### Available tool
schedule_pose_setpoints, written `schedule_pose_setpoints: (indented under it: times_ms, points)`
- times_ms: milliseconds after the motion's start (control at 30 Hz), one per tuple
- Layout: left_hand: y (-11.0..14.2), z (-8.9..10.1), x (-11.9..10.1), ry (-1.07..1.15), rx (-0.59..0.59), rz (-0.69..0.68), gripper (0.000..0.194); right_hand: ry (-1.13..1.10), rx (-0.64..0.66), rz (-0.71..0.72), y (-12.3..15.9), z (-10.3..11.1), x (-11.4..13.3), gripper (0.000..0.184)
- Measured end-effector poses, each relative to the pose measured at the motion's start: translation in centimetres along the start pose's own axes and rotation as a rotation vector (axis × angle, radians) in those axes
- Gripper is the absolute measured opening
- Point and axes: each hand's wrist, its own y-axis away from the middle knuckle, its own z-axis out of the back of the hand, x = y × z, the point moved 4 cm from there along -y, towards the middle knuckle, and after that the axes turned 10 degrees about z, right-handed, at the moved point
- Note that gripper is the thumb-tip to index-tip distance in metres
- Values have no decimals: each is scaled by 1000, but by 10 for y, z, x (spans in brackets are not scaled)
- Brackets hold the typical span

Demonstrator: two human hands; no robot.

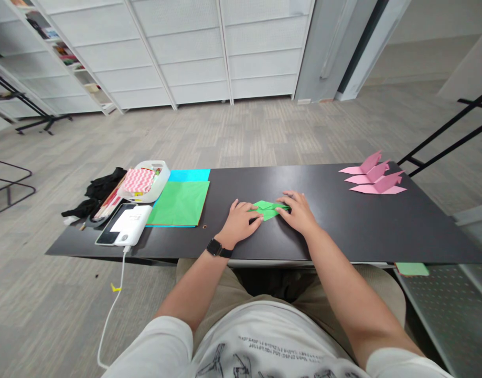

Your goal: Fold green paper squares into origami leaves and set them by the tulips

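Across the dark table (pixel 343 231), folded green paper (pixel 267 210) lying left to right.

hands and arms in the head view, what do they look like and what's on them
Both the left hand and the right hand are ungloved. The left wrist wears a black watch with a rectangular face and dark band; the right wrist is bare. Short white sleeves end above the elbows.
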Motion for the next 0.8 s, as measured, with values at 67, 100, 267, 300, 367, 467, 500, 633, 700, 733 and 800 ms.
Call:
schedule_pose_setpoints:
  times_ms: [67,100,267,300,367,467,500,633,700,733,800]
  points:
    - [0,1,-1,-2,-3,-13,19,-6,8,36,-3,-3,8,30]
    - [0,1,-1,-3,-3,-20,19,2,19,51,-4,-5,12,30]
    - [0,-1,1,-10,-7,-40,21,42,75,36,-6,-18,16,25]
    - [-1,-1,2,-10,-12,-37,21,44,78,29,-6,-19,15,25]
    - [-1,-1,5,-11,-21,-22,21,47,81,20,-5,-20,12,26]
    - [-2,2,8,-8,-34,-2,21,42,82,17,-4,-19,11,26]
    - [-2,4,9,-7,-41,-1,21,40,80,18,-4,-19,12,25]
    - [0,11,8,-10,-68,-22,19,37,76,17,-5,-17,14,24]
    - [0,13,8,-19,-82,-26,19,39,83,14,-5,-17,14,24]
    - [0,13,7,-25,-86,-26,20,41,86,14,-5,-17,15,24]
    - [-1,13,7,-34,-91,-18,20,48,87,23,-5,-16,16,25]
